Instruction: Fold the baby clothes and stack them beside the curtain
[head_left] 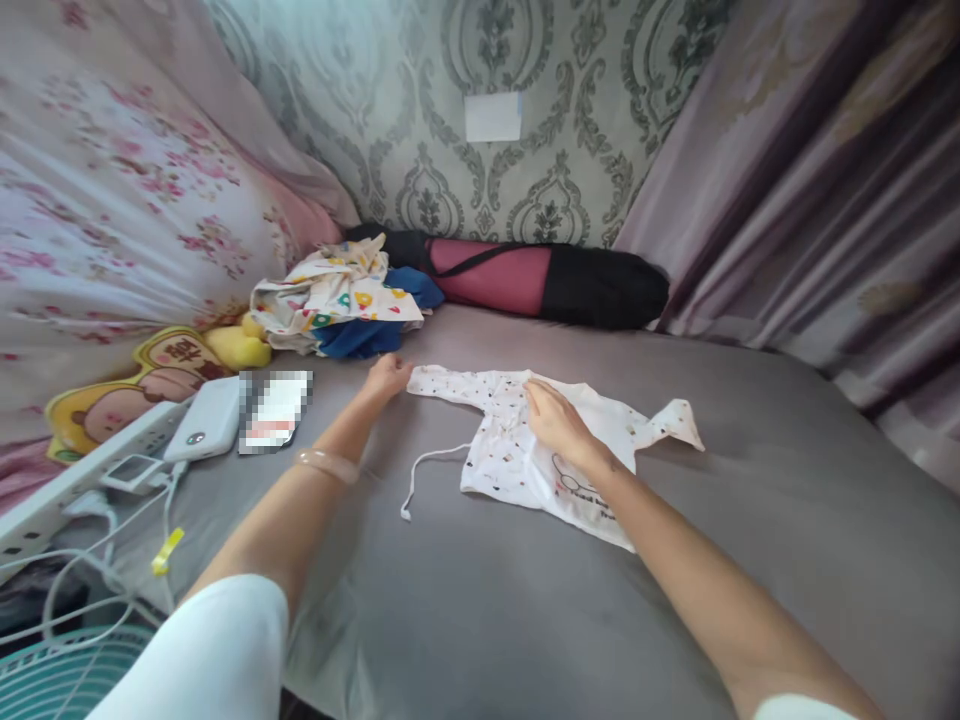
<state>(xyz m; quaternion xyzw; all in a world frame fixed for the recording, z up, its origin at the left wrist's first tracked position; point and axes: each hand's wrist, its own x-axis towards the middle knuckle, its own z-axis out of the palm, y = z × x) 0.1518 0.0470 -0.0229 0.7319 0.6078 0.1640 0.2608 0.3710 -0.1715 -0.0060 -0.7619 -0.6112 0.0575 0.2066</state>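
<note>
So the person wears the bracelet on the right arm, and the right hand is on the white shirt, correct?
Not quite: the head view shows the bracelet on the left arm. The right hand is indeed on the white shirt.

Worn by the person: a plain white left sleeve (202,650) above a bare left forearm (274,530), a pale, glossy, rounded bangle (328,464) encircling that forearm, and a matching white right sleeve (802,709), only partly visible.

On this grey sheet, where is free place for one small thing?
Free: the grey sheet between the white garment and the purple curtain; also the band between garment and long bag. Crowded: left side, with power strip, power bank and clothes pile.
</note>
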